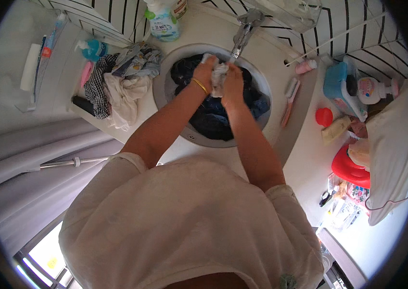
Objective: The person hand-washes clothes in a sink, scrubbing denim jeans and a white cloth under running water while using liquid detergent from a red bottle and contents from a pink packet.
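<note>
Both of my hands meet over a round washbasin (160, 86), just below the chrome faucet (242, 39). A small wet white cloth (219, 77) is bunched between them. My left hand (205, 74), with a yellow band at the wrist, grips its left side. The fingers of my right hand (233, 83) close on its right side. Dark wet clothes (213, 119) fill the basin under my hands.
Left of the basin lies a pile of clothes (126, 94) beside a blue pump bottle (94, 50). A spray bottle (162, 25) stands behind. To the right are a scrubbing brush (290, 97), a pink tube (305, 67), a blue container (341, 86) and a red basin (348, 168).
</note>
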Action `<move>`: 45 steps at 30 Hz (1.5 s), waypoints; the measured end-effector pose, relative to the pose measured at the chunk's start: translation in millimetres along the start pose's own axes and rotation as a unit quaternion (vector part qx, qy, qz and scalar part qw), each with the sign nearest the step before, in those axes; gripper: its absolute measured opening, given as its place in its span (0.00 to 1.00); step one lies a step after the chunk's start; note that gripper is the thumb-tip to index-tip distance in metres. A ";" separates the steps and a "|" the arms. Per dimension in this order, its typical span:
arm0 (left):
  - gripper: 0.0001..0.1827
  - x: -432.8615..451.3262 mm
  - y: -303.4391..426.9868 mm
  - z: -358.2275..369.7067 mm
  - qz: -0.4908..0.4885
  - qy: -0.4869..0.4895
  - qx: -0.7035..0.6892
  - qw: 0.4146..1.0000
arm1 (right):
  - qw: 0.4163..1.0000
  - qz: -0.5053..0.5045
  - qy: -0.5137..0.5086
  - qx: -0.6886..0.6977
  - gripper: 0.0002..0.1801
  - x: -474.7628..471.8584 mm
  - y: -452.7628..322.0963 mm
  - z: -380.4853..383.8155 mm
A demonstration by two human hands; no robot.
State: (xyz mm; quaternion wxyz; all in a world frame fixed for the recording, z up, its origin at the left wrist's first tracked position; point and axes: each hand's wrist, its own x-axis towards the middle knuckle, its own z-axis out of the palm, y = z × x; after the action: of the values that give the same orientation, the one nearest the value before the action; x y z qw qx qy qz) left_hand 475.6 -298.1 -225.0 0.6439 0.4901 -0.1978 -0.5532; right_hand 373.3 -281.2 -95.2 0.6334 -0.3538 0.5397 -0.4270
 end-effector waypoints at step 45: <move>0.22 -97.8 94.5 73.4 -0.246 -0.082 -0.169 0.951 | 0.935 -0.190 0.061 -0.294 0.13 20.4 -18.4 -16.9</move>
State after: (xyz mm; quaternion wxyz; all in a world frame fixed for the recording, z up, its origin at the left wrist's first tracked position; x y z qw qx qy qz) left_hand 435.8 -248.5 -84.2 0.5425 0.3607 -0.0264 -0.7582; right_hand 354.8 -306.9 -89.1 0.3739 -0.5933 0.6016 -0.3825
